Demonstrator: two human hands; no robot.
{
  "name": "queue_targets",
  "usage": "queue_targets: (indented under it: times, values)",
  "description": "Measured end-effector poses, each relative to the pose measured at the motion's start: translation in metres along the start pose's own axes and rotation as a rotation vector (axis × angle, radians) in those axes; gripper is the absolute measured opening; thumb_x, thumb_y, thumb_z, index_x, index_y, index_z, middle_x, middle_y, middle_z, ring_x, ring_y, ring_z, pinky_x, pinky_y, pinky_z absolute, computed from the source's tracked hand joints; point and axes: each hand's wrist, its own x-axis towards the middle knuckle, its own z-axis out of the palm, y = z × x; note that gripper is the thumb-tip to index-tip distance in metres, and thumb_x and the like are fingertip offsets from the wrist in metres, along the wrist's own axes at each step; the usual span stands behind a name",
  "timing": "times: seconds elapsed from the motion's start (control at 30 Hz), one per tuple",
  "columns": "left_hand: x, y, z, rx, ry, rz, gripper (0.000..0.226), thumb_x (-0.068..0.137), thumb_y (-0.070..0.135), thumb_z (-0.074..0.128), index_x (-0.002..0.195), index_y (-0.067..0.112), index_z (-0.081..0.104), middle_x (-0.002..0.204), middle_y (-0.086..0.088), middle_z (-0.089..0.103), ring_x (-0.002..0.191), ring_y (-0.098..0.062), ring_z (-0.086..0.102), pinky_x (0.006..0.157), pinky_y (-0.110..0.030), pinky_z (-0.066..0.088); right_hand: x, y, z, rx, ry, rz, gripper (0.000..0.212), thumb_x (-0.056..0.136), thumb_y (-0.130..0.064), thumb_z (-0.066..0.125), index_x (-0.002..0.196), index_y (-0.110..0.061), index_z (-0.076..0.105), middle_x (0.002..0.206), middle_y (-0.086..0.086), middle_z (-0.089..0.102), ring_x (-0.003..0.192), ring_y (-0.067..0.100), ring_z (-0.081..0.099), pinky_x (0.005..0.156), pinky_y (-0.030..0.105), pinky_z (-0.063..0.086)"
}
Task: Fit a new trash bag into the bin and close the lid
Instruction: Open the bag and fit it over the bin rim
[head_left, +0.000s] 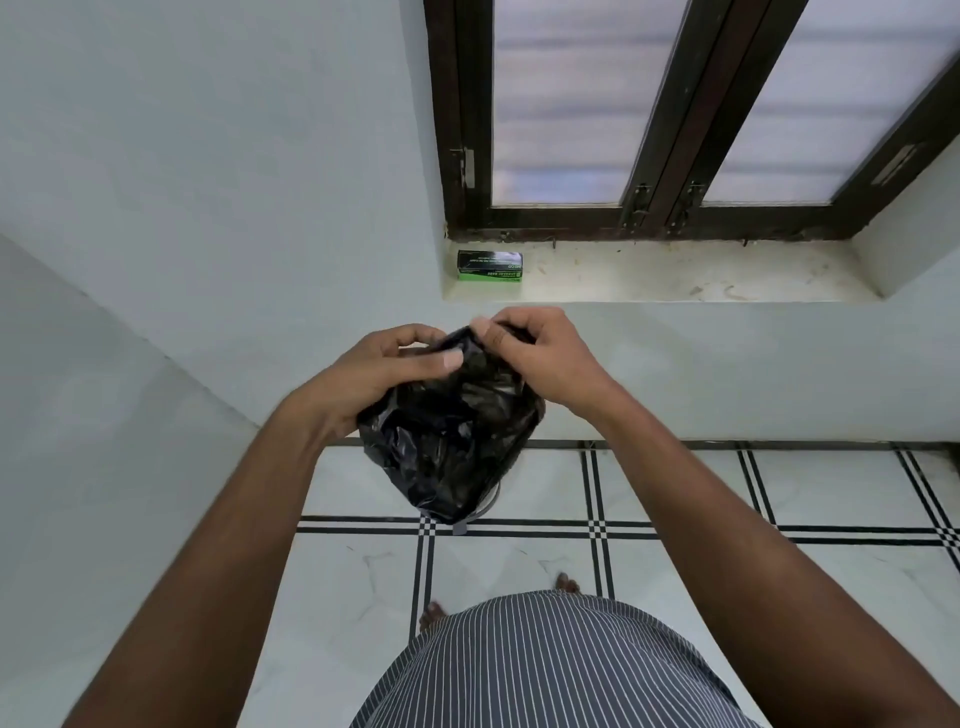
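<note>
A person stands facing a pale wall, both bare arms raised in front of the chest. Between the two hands hangs a crumpled black trash bag, held in the air above the tiled floor. The left hand is curled around the bag's upper left side, thumb pressed flat on the plastic. The right hand pinches the bag's top edge between thumb and fingertips (its fingers bent tightly inward), so both hands are closed on the plastic, close together at the bag's top. The rest of the bag droops below them in a loose, glossy bunch. Under its lower end a small grey part shows against the floor; what it belongs to cannot be told. On the window sill beyond the hands, at its left end, sits a green and black box, well apart from the bag. The window above has a dark frame and frosted panes. Bare toes and a striped garment appear at the bottom.
</note>
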Motion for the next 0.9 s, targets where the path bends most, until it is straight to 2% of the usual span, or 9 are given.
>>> queue_targets:
  times: [0.13,0.23,0.3,0.37,0.47,0.6,0.67,0.73,0.9]
  values:
    - [-0.010,-0.006,-0.019,0.437,-0.015,-0.135,0.046,0.069,0.042,0.102,0.109,0.027,0.083,0.108,-0.002,0.085,0.098,-0.022,0.083,0.085,-0.034,0.065,0.005,0.012,-0.014,0.217,0.377,0.188,0.045,0.107,-0.054,0.065,0.087,-0.015,0.075,0.082,0.004,0.068,0.081,0.018,0.066,0.079,0.040,0.057]
    - [-0.015,-0.017,-0.033,0.510,0.153,-0.177,0.024,0.081,0.042,0.093,0.095,0.024,0.087,0.093,-0.001,0.086,0.087,-0.020,0.084,0.072,-0.025,0.062,0.002,0.025,-0.039,-0.058,0.576,0.287,0.052,0.112,-0.052,0.055,0.076,-0.015,0.062,0.070,0.000,0.058,0.067,0.017,0.056,0.068,0.038,0.046]
    - [-0.015,-0.023,-0.037,0.394,0.260,-0.105,0.025,0.088,0.043,0.087,0.103,0.022,0.086,0.098,-0.002,0.086,0.094,-0.022,0.083,0.079,-0.029,0.062,-0.003,0.031,-0.047,-0.485,0.441,0.349,0.046,0.112,-0.050,0.051,0.086,-0.016,0.070,0.079,0.002,0.068,0.079,0.022,0.066,0.074,0.038,0.049]
    - [-0.014,-0.023,-0.032,0.205,0.249,-0.036,0.028,0.093,0.041,0.083,0.114,0.022,0.084,0.109,-0.007,0.085,0.105,-0.028,0.081,0.086,-0.034,0.064,-0.009,0.030,-0.043,-0.810,0.276,0.374,0.051,0.110,-0.058,0.051,0.134,-0.018,0.071,0.131,0.011,0.073,0.128,0.033,0.063,0.104,0.048,0.053]
    - [-0.006,-0.018,-0.015,0.065,0.137,0.043,0.033,0.094,0.037,0.082,0.124,0.022,0.080,0.121,-0.013,0.081,0.114,-0.033,0.078,0.099,-0.042,0.062,-0.013,0.011,-0.024,-0.548,0.083,0.144,0.093,0.093,-0.083,0.063,0.168,-0.035,0.038,0.170,-0.001,0.047,0.158,0.020,0.039,0.125,0.044,0.037]
    - [0.003,-0.004,0.007,0.082,0.022,0.089,0.038,0.088,0.028,0.084,0.126,0.026,0.079,0.119,-0.012,0.082,0.110,-0.031,0.080,0.087,-0.032,0.064,-0.012,-0.006,0.009,-0.208,-0.106,-0.018,0.066,0.087,-0.070,0.082,0.145,-0.043,0.064,0.130,-0.014,0.075,0.121,0.003,0.070,0.104,0.028,0.058]
    - [0.003,0.001,0.005,0.179,0.024,0.074,0.041,0.083,0.023,0.090,0.123,0.027,0.079,0.114,-0.008,0.083,0.104,-0.027,0.082,0.084,-0.029,0.065,-0.006,-0.003,0.014,-0.208,0.025,-0.093,0.024,0.100,-0.047,0.078,0.111,-0.026,0.080,0.099,-0.011,0.079,0.096,0.008,0.074,0.088,0.036,0.061]
    - [0.000,0.003,-0.008,0.429,0.033,0.003,0.042,0.076,0.024,0.097,0.114,0.025,0.080,0.105,-0.001,0.085,0.095,-0.021,0.083,0.082,-0.029,0.066,-0.001,0.002,0.005,-0.195,0.232,-0.088,0.025,0.107,-0.037,0.071,0.084,-0.025,0.072,0.076,-0.013,0.070,0.073,0.008,0.064,0.070,0.032,0.051]
    - [-0.005,-0.016,-0.046,0.856,0.313,-0.236,0.035,0.091,0.039,0.084,0.079,0.007,0.078,0.066,-0.006,0.073,0.062,-0.023,0.069,0.065,-0.030,0.056,-0.009,0.029,-0.039,-0.735,0.473,0.147,0.026,0.108,-0.034,0.061,0.084,-0.026,0.064,0.078,-0.008,0.060,0.070,0.016,0.061,0.056,0.031,0.040]
